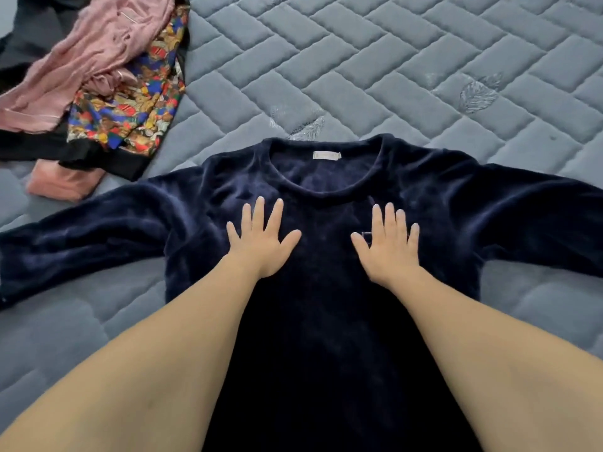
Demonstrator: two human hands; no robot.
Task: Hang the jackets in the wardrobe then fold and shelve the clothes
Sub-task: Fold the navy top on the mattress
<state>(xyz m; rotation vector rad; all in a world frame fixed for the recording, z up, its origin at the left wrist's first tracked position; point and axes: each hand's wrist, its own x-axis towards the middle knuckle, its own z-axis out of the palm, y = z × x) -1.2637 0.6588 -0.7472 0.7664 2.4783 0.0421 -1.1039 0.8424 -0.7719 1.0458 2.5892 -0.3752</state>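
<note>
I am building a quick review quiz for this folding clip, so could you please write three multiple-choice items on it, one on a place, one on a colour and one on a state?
1. Where does the pile of unfolded clothes lie on the quilted bed?
A. far left
B. far right
C. on the top's right sleeve

2. What colour is the plush top?
A. pink
B. dark navy
C. white

3. How do the left hand and right hand lie?
A. gripping the sleeves
B. lifted clear
C. flat on the chest, fingers spread

Answers: 1 A, the pile sits beyond the left sleeve; 2 B, only the neck label is pale; 3 C, both palms press the fabric.
</note>
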